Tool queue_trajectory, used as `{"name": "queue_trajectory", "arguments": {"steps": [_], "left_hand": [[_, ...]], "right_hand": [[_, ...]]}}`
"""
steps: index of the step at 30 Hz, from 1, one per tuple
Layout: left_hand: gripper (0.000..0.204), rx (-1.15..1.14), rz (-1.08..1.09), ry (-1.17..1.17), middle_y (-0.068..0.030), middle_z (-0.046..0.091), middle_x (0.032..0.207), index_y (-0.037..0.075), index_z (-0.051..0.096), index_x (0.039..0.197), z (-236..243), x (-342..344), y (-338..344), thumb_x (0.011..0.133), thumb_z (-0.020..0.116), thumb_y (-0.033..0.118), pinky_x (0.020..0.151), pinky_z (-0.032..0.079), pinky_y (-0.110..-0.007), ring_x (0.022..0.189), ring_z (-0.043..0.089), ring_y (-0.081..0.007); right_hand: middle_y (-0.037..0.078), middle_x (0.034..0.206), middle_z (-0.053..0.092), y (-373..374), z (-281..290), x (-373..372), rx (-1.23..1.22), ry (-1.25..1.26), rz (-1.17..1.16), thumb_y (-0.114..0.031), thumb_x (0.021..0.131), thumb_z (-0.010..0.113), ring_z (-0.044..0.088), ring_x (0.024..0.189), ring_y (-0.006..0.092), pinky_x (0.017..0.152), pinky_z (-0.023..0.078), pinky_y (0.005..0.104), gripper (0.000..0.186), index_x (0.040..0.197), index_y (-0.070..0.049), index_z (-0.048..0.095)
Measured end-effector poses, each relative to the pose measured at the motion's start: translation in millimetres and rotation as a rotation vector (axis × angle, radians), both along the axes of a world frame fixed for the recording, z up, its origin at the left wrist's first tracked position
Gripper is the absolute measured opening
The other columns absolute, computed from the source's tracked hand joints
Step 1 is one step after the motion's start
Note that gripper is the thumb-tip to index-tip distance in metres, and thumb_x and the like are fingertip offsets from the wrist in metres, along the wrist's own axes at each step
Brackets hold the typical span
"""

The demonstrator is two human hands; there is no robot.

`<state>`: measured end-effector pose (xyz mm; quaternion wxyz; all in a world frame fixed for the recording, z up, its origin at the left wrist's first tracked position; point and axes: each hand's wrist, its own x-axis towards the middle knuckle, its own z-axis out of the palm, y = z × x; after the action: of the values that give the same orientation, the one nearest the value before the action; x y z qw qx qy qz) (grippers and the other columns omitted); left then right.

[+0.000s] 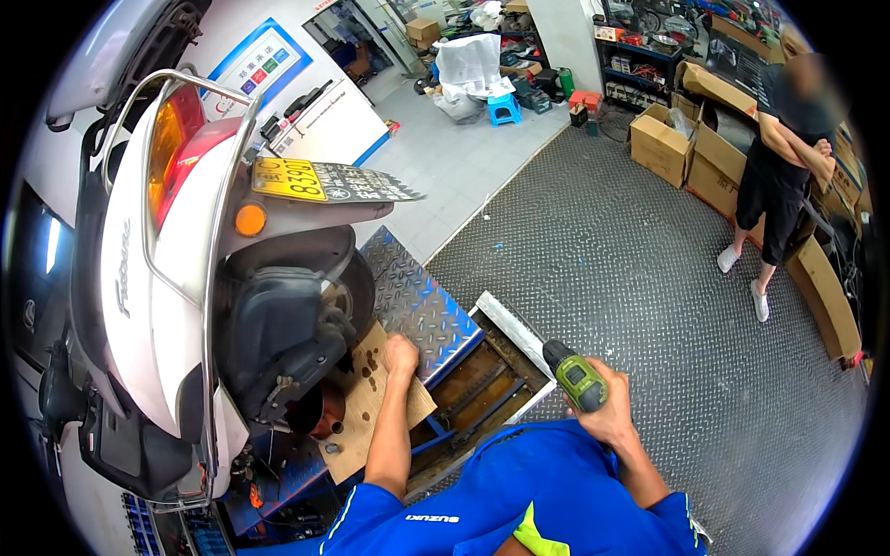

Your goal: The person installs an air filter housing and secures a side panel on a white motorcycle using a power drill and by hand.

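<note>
My right hand (607, 408) is wrapped round a green and black cordless drill (582, 383), held out over the lift's edge with its black chuck pointing away to the left. My left hand (400, 355) is closed in a fist above the far edge of a stained brown board (399, 410); whatever it may hold is hidden. Left of that hand stands a white scooter (176, 306) with its rear end, black engine casing (287, 310) and rear wheel nearest me. A reddish-brown rounded part (326, 408) shows under the engine, beside the board.
The scooter is on a blue lift with a checkered metal plate (422, 301); an open framed pit (473, 385) lies in front. Dark textured flooring (593, 241) spreads rightward. A person (783, 157) stands with crossed arms by cardboard boxes (660, 144). Farther back is a blue stool (503, 109).
</note>
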<state>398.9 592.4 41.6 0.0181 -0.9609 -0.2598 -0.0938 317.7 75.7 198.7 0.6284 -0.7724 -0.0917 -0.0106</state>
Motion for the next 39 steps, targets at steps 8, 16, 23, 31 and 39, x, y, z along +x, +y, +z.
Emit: {"name": "queue_trajectory", "arguments": {"steps": [8, 16, 23, 31, 39], "left_hand": [[0.027, -1.933, 0.286, -0.779, -0.0027, 0.044, 0.072, 0.009, 0.047, 0.095, 21, -11, -8, 0.112, 0.049, 0.03, 0.05, 0.035, -0.033, 0.056, 0.042, -0.0166], [0.029, -2.153, 0.218, -0.674, -0.0067, 0.048, 0.073, 0.009, 0.055, 0.091, 56, 27, -22, 0.098, 0.049, 0.037, 0.055, 0.036, -0.035, 0.059, 0.039, -0.0211], [0.064, -0.158, 0.029, 0.121, -0.0327, 0.075, 0.111, -0.003, 0.081, 0.101, 41, 63, -47, 0.101, 0.058, 0.057, 0.097, 0.057, -0.056, 0.11, 0.074, -0.0487], [0.051, -0.018, -0.203, 0.126, -0.0293, 0.077, 0.097, 0.001, 0.082, 0.091, 48, 61, -27, 0.105, 0.056, 0.042, 0.089, 0.059, -0.057, 0.094, 0.077, -0.0474], [0.046, 0.071, -0.214, 0.174, -0.023, 0.08, 0.095, 0.006, 0.085, 0.089, 29, 51, -59, 0.103, 0.053, 0.036, 0.083, 0.061, -0.055, 0.089, 0.08, -0.0407]], "right_hand": [[0.019, 0.094, 0.079, -6, 8, 10, -0.089, -0.087, 0.011, 0.001, 0.073, 0.082, 0.081, 0.086, 0.03, 0.078, 0.061, 0.0357, 0.045, 0.117, 0.003, 0.072], [0.018, 0.097, 0.08, -11, 9, 16, -0.14, -0.03, 0.045, -0.004, 0.072, 0.089, 0.08, 0.088, 0.0303, 0.081, 0.061, 0.038, 0.048, 0.116, 0.003, 0.071], [0.02, 0.093, 0.078, -14, 5, 21, -0.057, -0.041, 0.032, 0.001, 0.074, 0.084, 0.079, 0.083, 0.0292, 0.075, 0.059, 0.0365, 0.041, 0.114, 0.003, 0.073], [0.017, 0.095, 0.079, -18, 2, 20, -0.071, -0.003, 0.019, 0.0, 0.073, 0.088, 0.078, 0.085, 0.0246, 0.08, 0.06, 0.0366, 0.044, 0.114, 0.004, 0.072], [0.014, 0.098, 0.079, -14, -4, 21, -0.037, 0.036, 0.016, 0.002, 0.072, 0.087, 0.075, 0.09, 0.0208, 0.085, 0.058, 0.0358, 0.048, 0.117, 0.004, 0.071]]}}
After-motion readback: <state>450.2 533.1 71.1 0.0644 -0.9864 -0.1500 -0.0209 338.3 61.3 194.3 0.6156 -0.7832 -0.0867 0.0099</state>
